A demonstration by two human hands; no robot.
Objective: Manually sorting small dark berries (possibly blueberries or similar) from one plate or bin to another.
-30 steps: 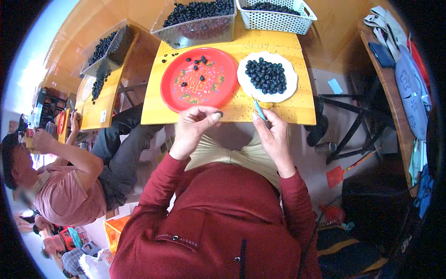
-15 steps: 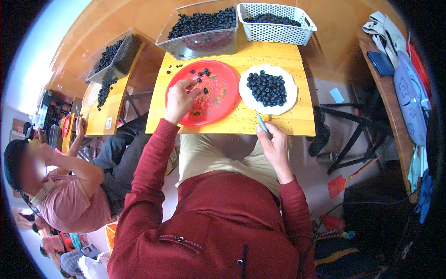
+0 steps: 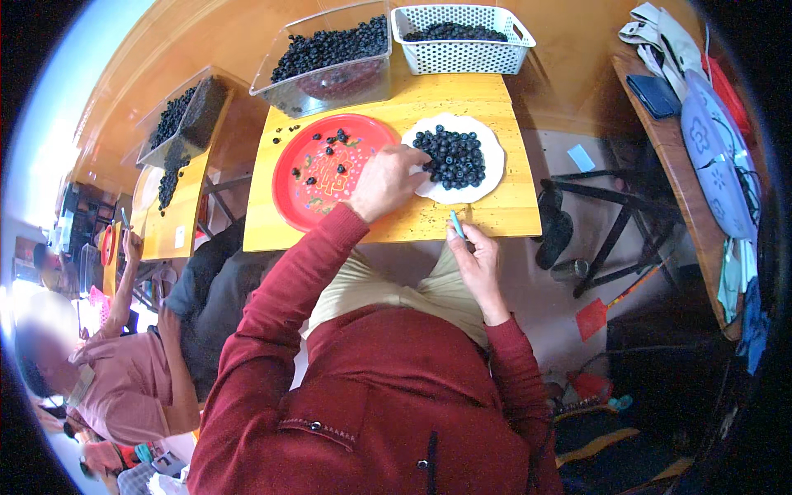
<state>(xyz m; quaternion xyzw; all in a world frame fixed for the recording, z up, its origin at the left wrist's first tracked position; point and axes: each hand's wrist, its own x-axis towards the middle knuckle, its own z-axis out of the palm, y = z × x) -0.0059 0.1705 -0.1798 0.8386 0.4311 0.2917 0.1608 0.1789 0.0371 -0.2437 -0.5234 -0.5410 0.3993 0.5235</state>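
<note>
My left hand reaches over the right side of the red plate to the left rim of the white scalloped plate. Its fingers are bent together beside the heaped blueberries; whatever is between the fingertips I cannot make out. Several loose blueberries lie spread over the red plate, which has a printed pattern. Below the white plate, at the table's front edge, my right hand is closed around a slim light-blue tool pointing up; its working end is too small to tell.
Behind the plates stand a clear bin and a white perforated basket, both with blueberries. Crumbs and a few berries dot the yellow table. A co-worker sits at the left by another table. A wooden shelf runs along the right.
My left hand has moved right, from over the red plate to the edge of the white plate. My right hand still holds the light-blue tool. The whole view has shifted slightly.
</note>
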